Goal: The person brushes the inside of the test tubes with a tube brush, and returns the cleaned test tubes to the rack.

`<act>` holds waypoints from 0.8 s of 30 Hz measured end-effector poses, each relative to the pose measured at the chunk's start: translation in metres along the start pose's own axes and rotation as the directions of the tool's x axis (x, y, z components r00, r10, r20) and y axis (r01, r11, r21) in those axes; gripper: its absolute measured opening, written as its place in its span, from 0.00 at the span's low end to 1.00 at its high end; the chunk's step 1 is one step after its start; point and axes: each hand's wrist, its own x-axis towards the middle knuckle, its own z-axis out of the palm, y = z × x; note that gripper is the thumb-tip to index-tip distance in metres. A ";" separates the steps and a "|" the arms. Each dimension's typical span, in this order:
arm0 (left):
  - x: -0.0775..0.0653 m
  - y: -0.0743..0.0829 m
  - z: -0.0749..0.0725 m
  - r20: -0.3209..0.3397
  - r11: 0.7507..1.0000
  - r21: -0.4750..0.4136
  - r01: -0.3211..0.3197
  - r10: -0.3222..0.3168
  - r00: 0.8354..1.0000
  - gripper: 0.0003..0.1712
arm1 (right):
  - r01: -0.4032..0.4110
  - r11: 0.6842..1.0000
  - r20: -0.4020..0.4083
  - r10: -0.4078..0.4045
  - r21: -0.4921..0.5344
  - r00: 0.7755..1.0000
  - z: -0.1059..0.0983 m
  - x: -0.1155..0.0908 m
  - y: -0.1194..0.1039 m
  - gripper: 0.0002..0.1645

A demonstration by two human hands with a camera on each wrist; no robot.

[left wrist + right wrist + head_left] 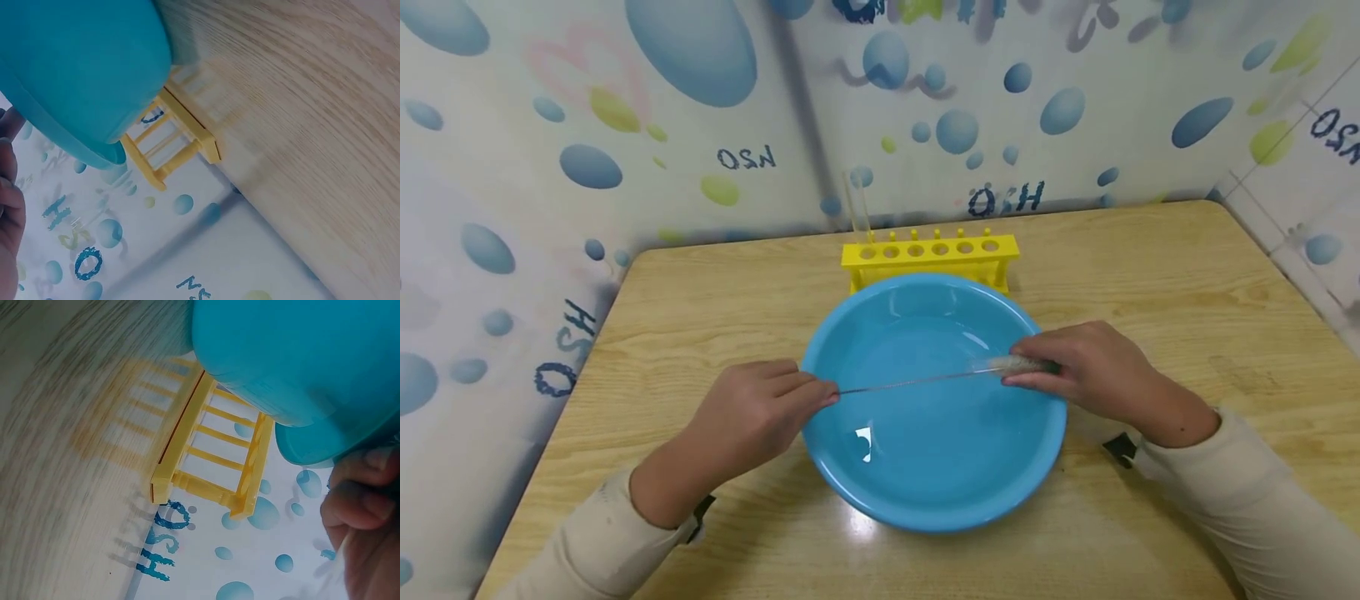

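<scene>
Over the blue basin [925,492], my left hand [756,412] pinches the end of the thin wire handle of a test tube brush [910,382]. The wire runs level to my right hand [1086,367], where the pale bristles sit inside a clear test tube [981,366]. My right hand grips that tube with thumb and fingers; much of it is hidden by the hand. Water seems to lie in the basin, with bright reflections. In the wrist views, only parts of the left hand [9,206] and right hand [369,519] show, beside the basin's rim.
Behind the basin stands a yellow test tube rack [928,252], with an upright clear test tube [857,204] at its left end. Everything rests on a wooden table [715,317]. A wall with printed bubbles [820,100] rises along the table's back edge.
</scene>
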 end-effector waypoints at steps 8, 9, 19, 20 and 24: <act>-0.006 -0.002 -0.002 -0.026 0.994 0.093 -0.058 0.060 0.998 0.25 | 0.001 1.000 -0.008 -0.001 0.015 1.000 0.000 0.002 0.001 0.13; -0.007 -0.002 -0.003 -0.027 0.994 0.095 -0.062 0.065 0.998 0.25 | -0.001 1.000 -0.007 0.001 0.020 1.000 0.000 0.002 0.000 0.13; -0.009 -0.003 0.000 -0.038 0.995 -0.088 0.051 -0.054 0.998 0.22 | 0.010 1.000 -0.023 -0.010 0.024 1.000 -0.001 0.002 0.001 0.12; -0.010 -0.003 0.001 -0.019 0.984 -0.158 0.082 -0.086 0.996 0.19 | 0.008 1.000 -0.024 -0.008 0.023 1.000 0.000 0.001 0.001 0.12; -0.011 -0.001 -0.002 0.156 0.842 -0.456 0.287 -0.242 0.958 0.08 | 0.005 1.000 -0.028 -0.005 0.007 1.000 0.003 0.000 0.000 0.12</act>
